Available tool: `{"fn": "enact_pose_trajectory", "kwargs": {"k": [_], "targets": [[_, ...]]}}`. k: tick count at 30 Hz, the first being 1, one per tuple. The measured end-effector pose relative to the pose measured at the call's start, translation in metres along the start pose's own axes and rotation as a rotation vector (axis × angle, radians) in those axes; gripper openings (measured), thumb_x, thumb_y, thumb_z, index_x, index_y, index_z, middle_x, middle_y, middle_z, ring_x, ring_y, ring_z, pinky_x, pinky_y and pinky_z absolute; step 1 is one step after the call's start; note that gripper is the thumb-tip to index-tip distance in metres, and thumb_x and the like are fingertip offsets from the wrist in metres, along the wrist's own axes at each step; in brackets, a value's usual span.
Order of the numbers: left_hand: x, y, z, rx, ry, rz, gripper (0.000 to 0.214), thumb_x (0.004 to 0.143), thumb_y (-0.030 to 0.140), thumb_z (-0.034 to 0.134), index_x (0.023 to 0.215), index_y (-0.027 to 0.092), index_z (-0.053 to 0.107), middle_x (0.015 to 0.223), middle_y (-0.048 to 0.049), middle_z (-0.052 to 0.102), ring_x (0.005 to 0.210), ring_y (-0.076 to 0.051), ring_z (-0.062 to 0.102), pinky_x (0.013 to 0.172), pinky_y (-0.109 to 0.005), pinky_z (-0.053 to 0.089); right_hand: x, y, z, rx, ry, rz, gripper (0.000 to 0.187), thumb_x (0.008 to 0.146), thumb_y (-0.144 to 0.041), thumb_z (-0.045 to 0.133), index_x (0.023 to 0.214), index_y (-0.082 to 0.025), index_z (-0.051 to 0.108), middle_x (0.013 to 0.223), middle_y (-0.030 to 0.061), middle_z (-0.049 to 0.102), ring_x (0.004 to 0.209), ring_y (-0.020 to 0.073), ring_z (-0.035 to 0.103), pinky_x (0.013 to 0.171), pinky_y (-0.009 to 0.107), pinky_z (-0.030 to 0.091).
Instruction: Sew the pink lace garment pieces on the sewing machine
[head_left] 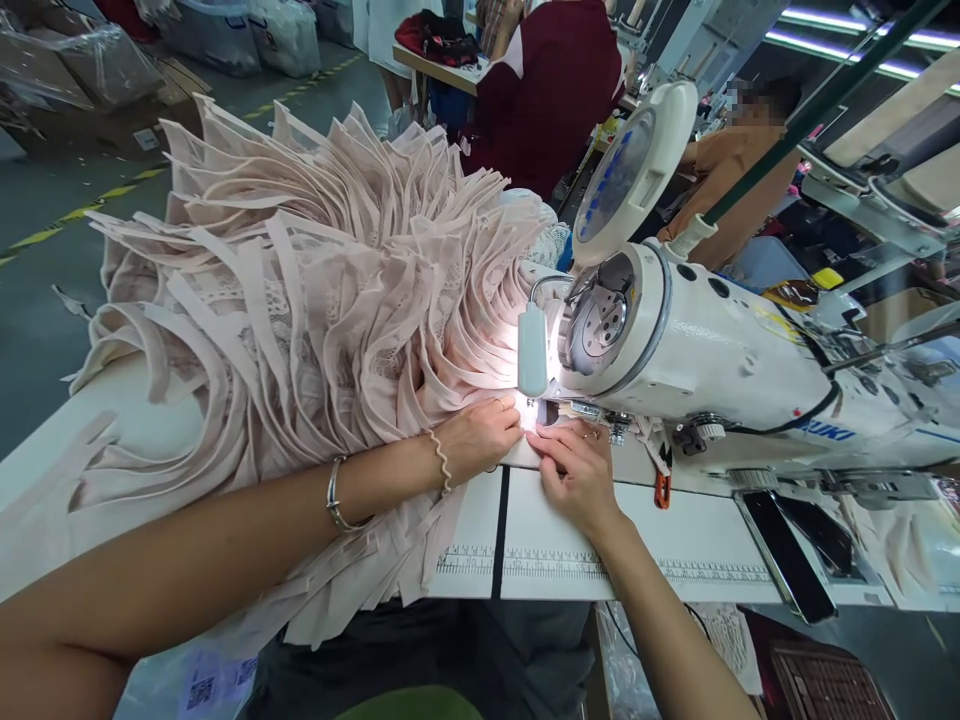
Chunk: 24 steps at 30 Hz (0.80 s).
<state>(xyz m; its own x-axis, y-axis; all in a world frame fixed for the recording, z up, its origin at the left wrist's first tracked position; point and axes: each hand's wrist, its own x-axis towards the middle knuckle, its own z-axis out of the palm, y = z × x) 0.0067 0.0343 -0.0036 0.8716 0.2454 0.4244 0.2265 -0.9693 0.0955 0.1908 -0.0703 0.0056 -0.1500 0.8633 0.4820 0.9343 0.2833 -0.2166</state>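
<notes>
Head view: the left hand [480, 435] and the right hand [574, 470], two in all, lie flat and nearly touching on the desk [675, 545], fingertips pressing a pale fabric strip [529, 425] under the lit needle area of one white sewing machine [697, 350] at 12 o'clock of them. One large heap of pink pieces [315, 290] spreads at 10 o'clock, against the left wrist. One dark phone [787, 555] lies at 4 o'clock.
</notes>
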Motion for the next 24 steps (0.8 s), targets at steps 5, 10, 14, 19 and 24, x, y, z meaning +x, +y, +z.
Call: {"fn": "enact_pose_trajectory", "kwargs": {"k": [5,10,14,19,24], "targets": [[-0.006,-0.003,-0.009,-0.020,-0.042,-0.008,0.024,0.094,0.004,0.044,0.107,0.010,0.063,0.126,-0.0139,0.062,0.116,-0.024,0.057,0.094,-0.036,0.049,0.000,0.001,0.001,0.069,-0.005,0.097,0.038,0.087,-0.008,0.046,0.087,-0.028,0.078,0.097,0.0020,0.071,0.090,0.0175,0.065,0.087,0.034,0.046],[-0.006,-0.005,-0.010,0.022,-0.064,0.028,0.029,0.093,0.003,0.042,0.114,0.009,0.061,0.131,-0.0161,0.061,0.125,-0.027,0.054,0.104,-0.040,0.045,-0.001,0.001,0.002,0.065,-0.059,0.112,0.041,0.089,-0.007,0.044,0.089,-0.029,0.078,0.116,0.0014,0.072,0.106,0.0199,0.064,0.099,0.040,0.041],[-0.004,-0.004,-0.012,0.011,-0.107,-0.001,0.029,0.091,0.002,0.043,0.112,0.009,0.061,0.132,-0.0171,0.060,0.121,-0.026,0.057,0.099,-0.038,0.047,-0.003,0.004,0.005,0.035,-0.032,0.057,0.039,0.091,-0.006,0.044,0.094,-0.028,0.077,0.114,0.0006,0.075,0.111,0.0203,0.064,0.104,0.041,0.037],[-0.002,-0.004,-0.015,-0.017,-0.126,-0.033,0.032,0.091,0.001,0.042,0.116,0.012,0.059,0.134,-0.0140,0.060,0.121,-0.024,0.057,0.099,-0.036,0.046,-0.003,0.006,0.007,0.005,-0.039,0.036,0.040,0.089,-0.003,0.043,0.093,-0.026,0.075,0.113,0.0007,0.076,0.110,0.0199,0.064,0.103,0.040,0.036],[0.002,-0.004,-0.015,-0.022,-0.166,-0.081,0.030,0.095,0.003,0.041,0.116,0.015,0.059,0.132,-0.0122,0.060,0.111,-0.022,0.061,0.093,-0.035,0.047,-0.002,0.007,0.007,-0.051,-0.080,0.051,0.043,0.085,-0.001,0.041,0.099,-0.025,0.074,0.120,0.0002,0.074,0.113,0.0220,0.061,0.101,0.040,0.036]]}}
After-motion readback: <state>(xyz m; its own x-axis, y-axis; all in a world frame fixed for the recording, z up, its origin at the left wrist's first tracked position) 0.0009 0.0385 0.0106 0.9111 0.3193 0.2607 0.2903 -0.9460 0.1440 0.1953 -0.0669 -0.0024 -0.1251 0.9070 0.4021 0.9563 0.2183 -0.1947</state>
